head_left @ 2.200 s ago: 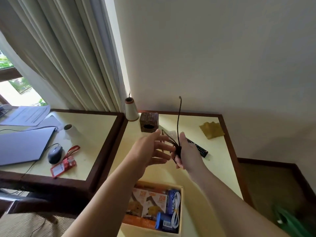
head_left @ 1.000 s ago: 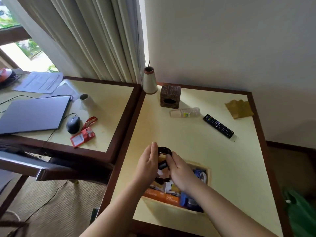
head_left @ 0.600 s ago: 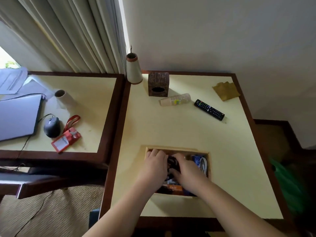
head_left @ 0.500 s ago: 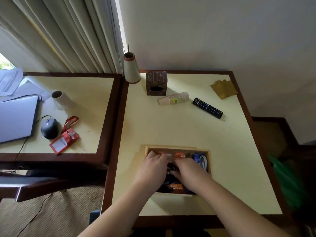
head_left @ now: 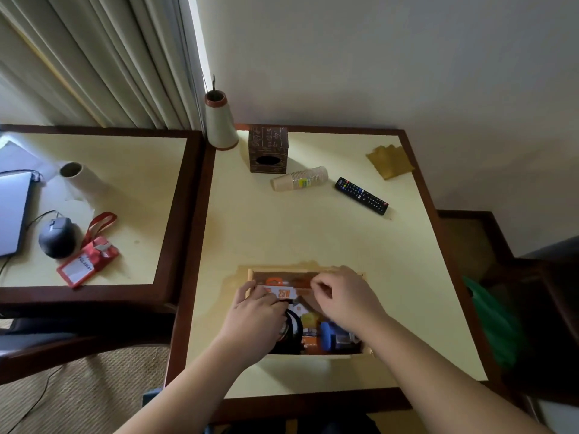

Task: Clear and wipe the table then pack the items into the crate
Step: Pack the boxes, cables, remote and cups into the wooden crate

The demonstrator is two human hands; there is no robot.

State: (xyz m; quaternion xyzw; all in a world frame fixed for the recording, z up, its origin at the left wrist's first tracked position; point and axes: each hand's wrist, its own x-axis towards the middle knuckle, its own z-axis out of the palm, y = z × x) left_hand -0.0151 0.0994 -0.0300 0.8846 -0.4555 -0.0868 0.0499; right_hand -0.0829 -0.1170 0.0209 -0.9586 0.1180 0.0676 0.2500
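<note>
the coiled black cable (head_left: 291, 327) now lies inside the crate (head_left: 313, 356), left hand (head_left: 253, 317) grip clenched on it, right hand (head_left: 344, 299) grip unclear; cups (head_left: 300, 178) and remote (head_left: 361, 195) remain unpacked on the surface (head_left: 313, 233).

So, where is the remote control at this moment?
The remote control lies on the right table's far right part, between the stack of paper cups and the yellow cloth.

My left hand (head_left: 255, 313) and right hand (head_left: 346, 297) are bare: no gloves, rings, watch or bands. My forearms are bare too, with no sleeve showing anywhere up to the bottom edge of the view. My nails look short and plain.
</note>
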